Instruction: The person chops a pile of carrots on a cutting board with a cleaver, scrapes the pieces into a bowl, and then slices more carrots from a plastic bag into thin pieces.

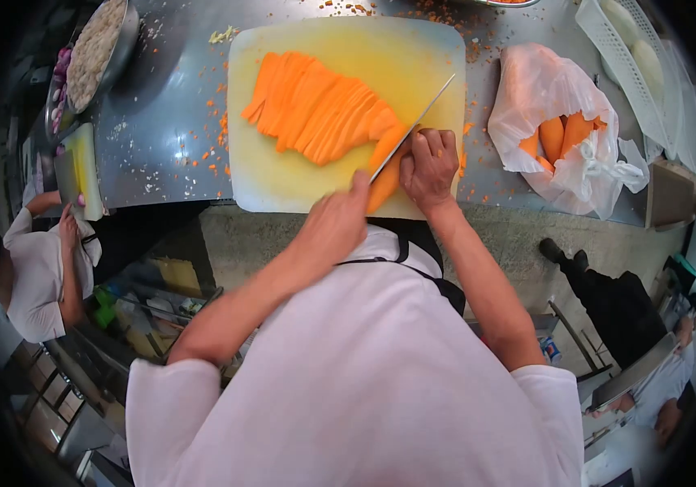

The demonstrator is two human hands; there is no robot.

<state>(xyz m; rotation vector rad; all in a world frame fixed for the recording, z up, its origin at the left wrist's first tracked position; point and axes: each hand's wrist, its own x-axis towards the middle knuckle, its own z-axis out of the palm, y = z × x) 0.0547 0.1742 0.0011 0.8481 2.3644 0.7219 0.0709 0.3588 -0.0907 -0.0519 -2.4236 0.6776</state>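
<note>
My left hand (338,217) is closed on the handle of a kitchen knife (433,101), its blade slanting up to the right across a carrot (385,150). Curled fingers of my right hand (431,172) press on the carrot piece just right of the blade. Thin carrot slices (319,105) lie overlapped in a slanting row to the left of the knife. All of this rests on a yellow-stained white cutting board (267,183) at the near edge of the metal table. The knife handle is mostly hidden in my fist.
A plastic bag (527,89) of whole carrots (557,138) sits right of the board, near a white basket (620,77). Orange bits litter the metal table (169,105). At far left stands a bowl (125,49) of pale food; a co-worker (43,268) works there. Another person (620,308) is at right.
</note>
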